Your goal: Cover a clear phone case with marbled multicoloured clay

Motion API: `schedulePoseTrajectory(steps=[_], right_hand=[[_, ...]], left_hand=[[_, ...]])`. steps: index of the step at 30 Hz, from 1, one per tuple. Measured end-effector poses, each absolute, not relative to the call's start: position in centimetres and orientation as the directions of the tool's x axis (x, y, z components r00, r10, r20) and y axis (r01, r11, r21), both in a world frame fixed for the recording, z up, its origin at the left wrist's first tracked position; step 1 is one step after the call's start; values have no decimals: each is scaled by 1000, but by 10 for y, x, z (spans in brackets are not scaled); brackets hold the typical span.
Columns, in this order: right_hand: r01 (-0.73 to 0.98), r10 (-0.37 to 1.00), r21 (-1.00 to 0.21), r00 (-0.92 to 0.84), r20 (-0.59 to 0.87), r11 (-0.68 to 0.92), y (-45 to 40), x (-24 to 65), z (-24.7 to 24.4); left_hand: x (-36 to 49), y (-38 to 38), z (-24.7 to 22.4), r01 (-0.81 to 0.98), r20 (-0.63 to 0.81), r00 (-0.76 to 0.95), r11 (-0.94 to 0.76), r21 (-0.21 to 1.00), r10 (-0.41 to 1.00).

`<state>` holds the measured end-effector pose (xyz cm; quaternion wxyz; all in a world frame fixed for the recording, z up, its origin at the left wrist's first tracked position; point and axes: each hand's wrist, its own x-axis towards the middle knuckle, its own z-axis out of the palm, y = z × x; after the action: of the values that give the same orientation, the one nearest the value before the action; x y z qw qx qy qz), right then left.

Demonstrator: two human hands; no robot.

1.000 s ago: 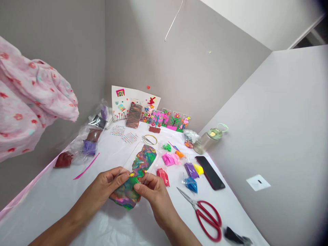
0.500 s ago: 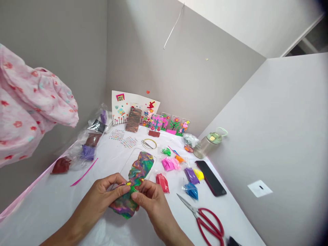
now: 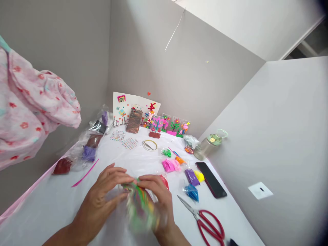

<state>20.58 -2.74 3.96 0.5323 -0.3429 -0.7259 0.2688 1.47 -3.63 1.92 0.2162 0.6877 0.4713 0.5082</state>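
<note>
Between my hands, low in the middle of the head view, is a multicoloured swirled clay piece (image 3: 142,205), its lower part smeared by motion. My left hand (image 3: 102,194) pinches its upper left edge with fingertips and thumb. From the right, my right hand (image 3: 160,201) holds the top and right side, fingers bent over the edge, thumb hidden. A red clay packet (image 3: 164,181) lies partly hidden behind my right fingers.
Red-handled scissors (image 3: 205,222), a black phone (image 3: 212,180) and a bottle (image 3: 208,145) are at the right. Pink (image 3: 171,165), purple (image 3: 192,177) and blue (image 3: 192,192) clay packets lie nearby. Decorated pieces stand at the back; bagged clay (image 3: 89,152) lies left.
The clay piece has swung down towards me and is now blurred; its upper part no longer extends beyond my hands. Both hands have shifted to its top edge, and the view has tilted slightly.
</note>
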Motion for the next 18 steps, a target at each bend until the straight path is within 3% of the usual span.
schedulePoseTrajectory(steps=[1, 3, 5, 8, 13, 15, 18], right_hand=[[309, 648, -580, -200, 735, 754, -29, 209, 41], [418, 425, -291, -275, 862, 861, -31, 215, 43], [452, 341, -155, -368, 865, 879, -33, 222, 42], [447, 309, -78, -470, 827, 891, -34, 230, 40], [460, 314, -78, -463, 829, 885, -35, 229, 33], [478, 379, -178, -366, 850, 860, -34, 225, 31], [435, 586, -458, -224, 779, 775, -28, 220, 33]], left_hand=[[13, -37, 18, 490, 608, 77, -561, 667, 790], [10, -38, 18, 569, 710, 147, -646, 509, 689], [8, -39, 19, 614, 755, 160, -663, 428, 636], [7, -41, 22, 633, 801, 142, -676, 378, 581], [12, -42, 23, 631, 844, 118, -696, 344, 524], [14, -43, 23, 624, 845, 124, -703, 341, 520], [17, -45, 20, 613, 841, 172, -724, 316, 513]])
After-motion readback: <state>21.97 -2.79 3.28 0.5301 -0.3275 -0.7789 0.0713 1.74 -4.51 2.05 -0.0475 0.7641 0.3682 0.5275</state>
